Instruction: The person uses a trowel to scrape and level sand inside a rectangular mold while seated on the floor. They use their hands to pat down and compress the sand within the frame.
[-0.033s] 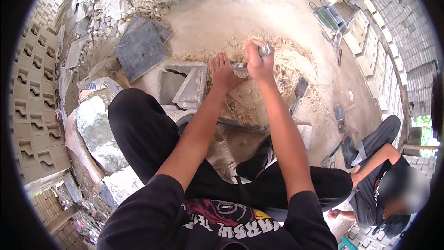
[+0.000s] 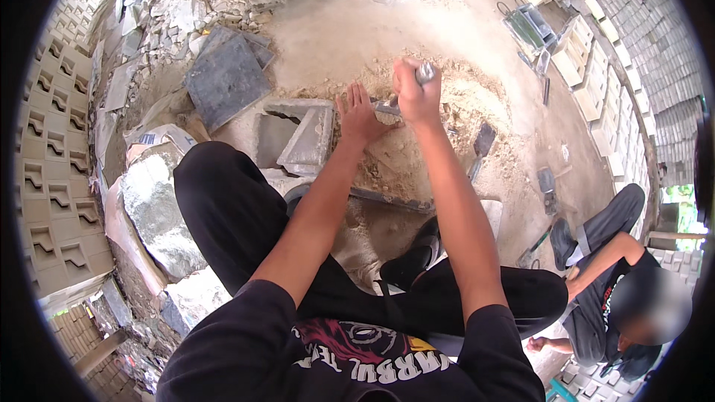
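Note:
My right hand [image 2: 418,97] is closed in a fist around the upright handle of a hand tool [image 2: 425,72], whose silvery end sticks out above the fist. What the lower end of the tool looks like is hidden. My left hand [image 2: 361,117] lies with fingers stretched out at the left edge of the damp, sandy mix [image 2: 387,156]. A narrow grey metal piece [image 2: 387,108] shows between the two hands; I cannot tell whether it belongs to the tool. Just left of my left hand stands a grey rectangular mould or block [image 2: 316,138] with a hollow in it.
A trowel [image 2: 483,140] lies on the sand to the right. Dark flat slabs [image 2: 227,74] lie at the left, near rubble [image 2: 179,22]. Pale blocks [image 2: 585,52] line the right side. Another person [image 2: 625,290] sits at the lower right. A whitish lump [image 2: 160,208] is by my left knee.
My right fist has shifted very slightly left, and the silvery handle end stands a little differently in it. My left hand stays in place.

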